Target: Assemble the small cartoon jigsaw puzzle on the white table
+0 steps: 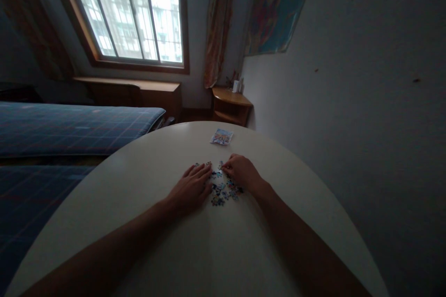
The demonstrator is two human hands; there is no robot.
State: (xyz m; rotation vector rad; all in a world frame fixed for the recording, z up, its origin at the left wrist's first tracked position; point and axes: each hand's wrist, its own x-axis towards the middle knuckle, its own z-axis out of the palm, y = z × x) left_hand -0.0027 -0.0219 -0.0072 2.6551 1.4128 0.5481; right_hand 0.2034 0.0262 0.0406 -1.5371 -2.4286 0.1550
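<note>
Several small jigsaw puzzle pieces (pixel 219 189) lie in a loose cluster on a round white table (pixel 146 236). My left hand (pixel 193 184) rests palm down at the cluster's left side, its fingers stretched out over the tabletop and a few pieces. Across from it, my right hand (pixel 242 171) is closed in a pinch, thumb and forefinger on a puzzle piece (pixel 220 165) at the far side of the cluster. Some pieces are partly hidden under both hands. Beyond them lies a small printed picture card (pixel 222 137).
To the left, a bed with a blue plaid mattress (pixel 76 127) borders the table. Behind stand a wooden desk (pixel 153 85) and a corner shelf (pixel 232 97) with small items on it. A white wall (pixel 334 116) runs along the right.
</note>
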